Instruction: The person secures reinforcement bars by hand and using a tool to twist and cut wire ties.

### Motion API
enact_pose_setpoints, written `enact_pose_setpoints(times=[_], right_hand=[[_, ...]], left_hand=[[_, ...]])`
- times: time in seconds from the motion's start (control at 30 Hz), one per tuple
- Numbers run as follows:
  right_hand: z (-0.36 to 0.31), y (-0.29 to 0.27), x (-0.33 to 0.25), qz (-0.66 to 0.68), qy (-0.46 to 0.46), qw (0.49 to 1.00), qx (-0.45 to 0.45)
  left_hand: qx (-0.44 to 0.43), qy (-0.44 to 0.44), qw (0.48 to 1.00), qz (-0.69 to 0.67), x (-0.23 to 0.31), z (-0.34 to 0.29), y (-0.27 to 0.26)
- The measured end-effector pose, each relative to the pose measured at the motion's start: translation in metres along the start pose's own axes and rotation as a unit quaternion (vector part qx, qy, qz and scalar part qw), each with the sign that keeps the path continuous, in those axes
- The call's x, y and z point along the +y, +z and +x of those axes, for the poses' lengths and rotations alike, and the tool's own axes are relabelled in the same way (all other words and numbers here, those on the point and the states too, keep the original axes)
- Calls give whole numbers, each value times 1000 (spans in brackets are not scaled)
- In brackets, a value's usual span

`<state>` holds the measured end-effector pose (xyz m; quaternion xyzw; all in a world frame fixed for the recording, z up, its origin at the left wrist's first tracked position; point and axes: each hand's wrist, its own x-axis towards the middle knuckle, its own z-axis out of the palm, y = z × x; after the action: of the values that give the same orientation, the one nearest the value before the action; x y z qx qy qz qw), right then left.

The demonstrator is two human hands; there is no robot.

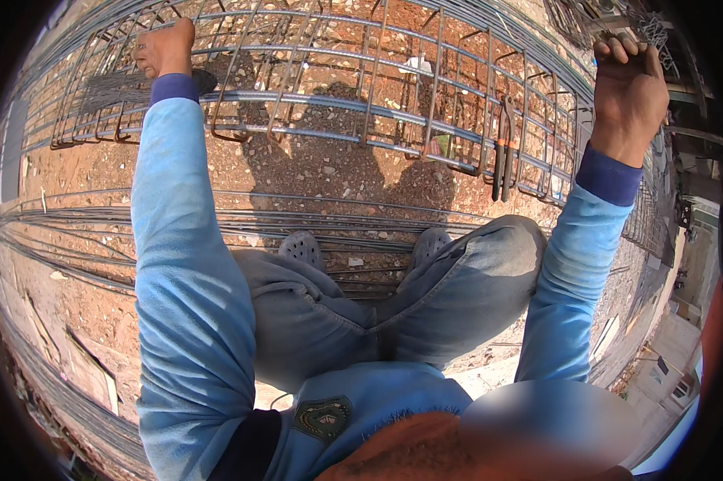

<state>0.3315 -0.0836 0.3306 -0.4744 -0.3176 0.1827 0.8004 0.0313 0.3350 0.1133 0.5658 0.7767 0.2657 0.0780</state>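
My left hand point(166, 48) is closed at the upper left, over a long cage of tied steel bars point(313, 100). Beside its wrist a dark bundle of thin wire point(117, 90) lies across the cage bars. What the left fingers hold, if anything, is hidden. At the upper right, my right hand point(630, 96) is raised by the cage's right part, palm toward me and fingers curled in. Nothing can be made out within those fingers. A pair of pincers point(504, 148) with orange and black handles hangs on the cage, left of my right hand.
Loose steel rods point(337, 216) run across the ground between the cage and my clog-shod feet point(301, 248). My bent knees point(514, 240) reach close to the rods. The ground point(313, 164) is reddish and stony. More metalwork point(654, 28) stands at the upper right.
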Motion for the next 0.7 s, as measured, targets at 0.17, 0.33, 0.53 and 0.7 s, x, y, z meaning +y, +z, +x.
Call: enact_pose_setpoints(times=[0.17, 0.33, 0.53, 0.7], right_hand=[[-48, 41, -20, -643, -321, 691, 74], [-69, 28, 36, -642, -325, 694, -8], [-82, -1, 25, -702, -246, 668, -22], [-89, -25, 20, -749, -135, 649, -13]], left_hand=[[-491, 290, 604, -557, 173, -145, -77], [-719, 225, 359, -552, 202, -296, -157], [-739, 164, 323, -568, 209, -338, -138], [-747, 147, 328, -559, 218, -369, -107]])
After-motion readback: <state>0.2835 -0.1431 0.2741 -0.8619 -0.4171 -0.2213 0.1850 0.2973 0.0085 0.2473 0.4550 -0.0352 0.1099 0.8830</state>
